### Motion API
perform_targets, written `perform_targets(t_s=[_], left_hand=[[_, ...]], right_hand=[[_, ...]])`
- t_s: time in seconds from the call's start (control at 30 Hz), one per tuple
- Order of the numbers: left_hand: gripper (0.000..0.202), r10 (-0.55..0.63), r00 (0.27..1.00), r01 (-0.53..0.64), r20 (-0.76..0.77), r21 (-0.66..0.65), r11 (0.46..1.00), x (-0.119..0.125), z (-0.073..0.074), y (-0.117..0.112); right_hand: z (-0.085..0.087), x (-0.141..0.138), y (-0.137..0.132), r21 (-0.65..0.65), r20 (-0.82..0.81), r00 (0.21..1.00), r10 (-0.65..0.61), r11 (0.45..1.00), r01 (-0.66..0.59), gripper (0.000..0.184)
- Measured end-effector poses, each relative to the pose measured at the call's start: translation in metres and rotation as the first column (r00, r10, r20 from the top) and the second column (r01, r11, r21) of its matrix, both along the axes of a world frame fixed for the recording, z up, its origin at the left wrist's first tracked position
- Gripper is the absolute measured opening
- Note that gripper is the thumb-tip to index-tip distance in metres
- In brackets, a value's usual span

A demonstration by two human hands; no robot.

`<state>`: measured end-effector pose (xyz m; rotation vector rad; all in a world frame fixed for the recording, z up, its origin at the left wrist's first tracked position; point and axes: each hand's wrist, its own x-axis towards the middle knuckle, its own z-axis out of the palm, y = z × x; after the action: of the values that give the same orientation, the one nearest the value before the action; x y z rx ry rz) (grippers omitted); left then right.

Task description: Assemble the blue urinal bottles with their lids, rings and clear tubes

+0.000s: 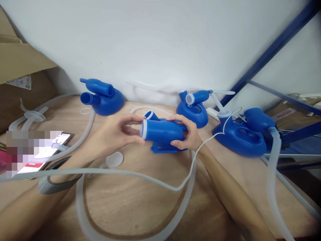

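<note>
Head view shows us our left hand (122, 130), its thumb and fingers parted just enough to pinch a white ring (143, 130) at one end of a blue cylinder (164, 130); our right hand (190, 132) curls thumb and fingers around the other end, so we hold the piece sideways over the wooden table (125, 207); a blue neck (155, 117) opens just behind it; near our left wrist lies a white cap (115, 160); farther back stands a blue bottle (110, 102), and a white cable (150, 180) crosses before us
</note>
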<state>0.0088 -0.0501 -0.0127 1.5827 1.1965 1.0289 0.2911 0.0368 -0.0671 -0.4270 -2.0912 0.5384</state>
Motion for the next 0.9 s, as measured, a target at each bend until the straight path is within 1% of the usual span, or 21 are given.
perform_targets(t_s=[0.1,0.2,0.33,0.53,0.73,0.8,0.9], left_hand=[[0.059,-0.005,1.000,0.005,0.029,-0.002,1.000,0.0022,-0.0021,0.0002],[0.061,-0.001,1.000,0.001,0.021,-0.016,1.000,0.0029,-0.0032,-0.0001],[0.063,0.005,1.000,-0.005,0.024,-0.020,1.000,0.0019,-0.0020,-0.0006],[0.059,-0.026,0.999,0.026,0.042,0.005,1.000,0.0026,-0.0006,0.0002],[0.066,-0.018,0.998,0.018,0.058,-0.004,1.000,0.0025,-0.0069,0.0011],[0.068,-0.021,0.999,0.020,0.041,0.015,1.000,0.0010,-0.0068,0.0013],[0.073,-0.033,0.997,0.037,-0.066,0.063,0.997,-0.0030,-0.0012,0.0002]], right_hand=[[0.0002,-0.0006,0.0002,-0.010,0.011,1.000,0.005,1.000,-0.005,0.070],[0.0004,-0.0014,-0.0001,-0.003,0.017,0.999,0.035,0.999,-0.035,0.067],[0.0001,-0.0012,0.0001,-0.007,0.022,0.997,0.068,0.998,-0.068,0.068],[0.0015,0.0010,0.0008,0.007,0.037,0.998,0.047,0.999,-0.047,0.069],[0.0013,0.0003,0.0019,0.030,0.046,0.999,0.028,0.999,-0.029,0.069],[0.0009,0.0010,0.0022,0.027,0.041,0.998,0.039,0.999,-0.040,0.070],[0.0018,0.0034,0.0024,0.031,0.051,0.996,0.074,0.997,-0.076,0.072]])
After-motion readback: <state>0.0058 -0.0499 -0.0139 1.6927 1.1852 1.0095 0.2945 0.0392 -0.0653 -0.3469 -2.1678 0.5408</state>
